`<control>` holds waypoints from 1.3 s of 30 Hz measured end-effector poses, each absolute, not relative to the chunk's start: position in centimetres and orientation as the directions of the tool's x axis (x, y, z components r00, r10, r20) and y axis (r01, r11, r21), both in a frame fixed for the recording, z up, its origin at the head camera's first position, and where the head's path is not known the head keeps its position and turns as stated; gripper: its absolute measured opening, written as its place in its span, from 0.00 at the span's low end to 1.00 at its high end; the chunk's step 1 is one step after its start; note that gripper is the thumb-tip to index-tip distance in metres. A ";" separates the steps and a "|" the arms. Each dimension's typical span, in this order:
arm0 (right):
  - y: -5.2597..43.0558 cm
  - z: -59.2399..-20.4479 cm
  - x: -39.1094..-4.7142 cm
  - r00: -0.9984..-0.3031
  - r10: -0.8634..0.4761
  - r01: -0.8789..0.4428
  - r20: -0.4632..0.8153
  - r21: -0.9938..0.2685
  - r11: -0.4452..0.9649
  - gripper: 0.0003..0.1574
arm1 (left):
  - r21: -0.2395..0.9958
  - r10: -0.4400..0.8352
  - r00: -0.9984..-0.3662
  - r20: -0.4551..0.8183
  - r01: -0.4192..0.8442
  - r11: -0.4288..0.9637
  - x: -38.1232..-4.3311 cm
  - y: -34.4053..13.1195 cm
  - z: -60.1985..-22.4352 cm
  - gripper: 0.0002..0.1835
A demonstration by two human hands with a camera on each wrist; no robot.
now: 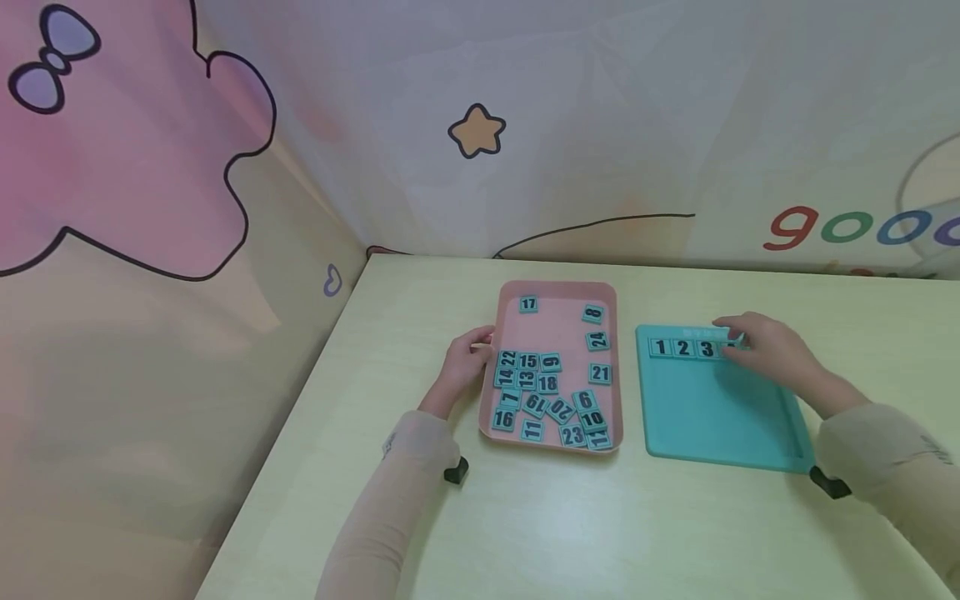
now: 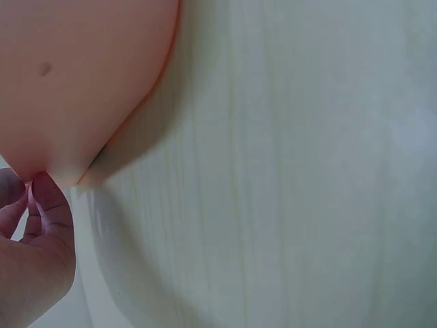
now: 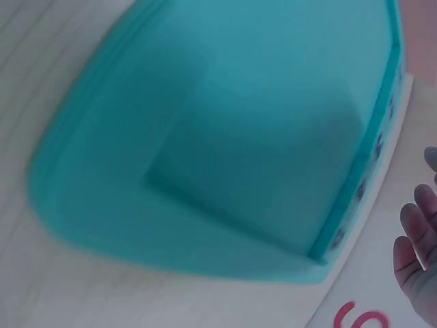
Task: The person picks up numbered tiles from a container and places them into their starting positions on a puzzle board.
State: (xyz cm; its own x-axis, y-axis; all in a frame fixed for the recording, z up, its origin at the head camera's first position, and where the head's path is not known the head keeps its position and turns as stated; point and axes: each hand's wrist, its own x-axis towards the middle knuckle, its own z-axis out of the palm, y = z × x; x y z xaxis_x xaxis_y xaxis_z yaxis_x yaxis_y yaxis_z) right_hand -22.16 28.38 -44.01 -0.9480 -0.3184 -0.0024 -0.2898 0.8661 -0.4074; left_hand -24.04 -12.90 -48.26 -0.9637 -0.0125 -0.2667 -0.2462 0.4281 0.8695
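Note:
My left hand [image 1: 461, 367] pinches the left edge of a pink tray [image 1: 555, 292] between thumb and fingers. In the left wrist view the pink tray [image 2: 82, 75] shows its smooth side, tilted up off the table. Several teal number tiles [image 1: 528, 362] lie in it, some turned or overlapping. Over the top edge of a teal board [image 1: 712, 408] is my right hand [image 1: 780, 354], thumb and index finger apart. Beside the fingers, a row of tiles [image 1: 683, 348] reads 1, 2, 3; the following ones are partly covered by the hand. No tile shows in the fingers [image 3: 412, 225].
Both tray and board are on a pale wood-look table [image 1: 547, 525]. Behind it hangs a printed cloth [image 1: 600, 125] with a star and coloured letters. A dark small block shows under each sleeve at the wrist.

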 end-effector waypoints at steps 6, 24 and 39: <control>25.3 -42.6 -21.6 -0.919 -0.386 -0.382 0.079 -0.426 0.821 0.25 | 0.869 -0.014 -0.962 -0.274 -0.254 0.425 -24.0 -12.9 -48.2 0.22; 17.0 -43.0 -20.4 -0.789 -0.608 -0.600 0.088 -0.322 0.732 0.23 | 0.861 -0.025 -0.956 -0.291 -0.273 0.429 -23.8 -12.9 -48.0 0.23; 13.7 -45.2 -19.4 -0.710 -0.703 -0.680 -0.046 -0.218 0.700 0.33 | 0.864 -0.025 -0.961 -0.276 -0.260 0.432 -23.8 -12.9 -48.0 0.22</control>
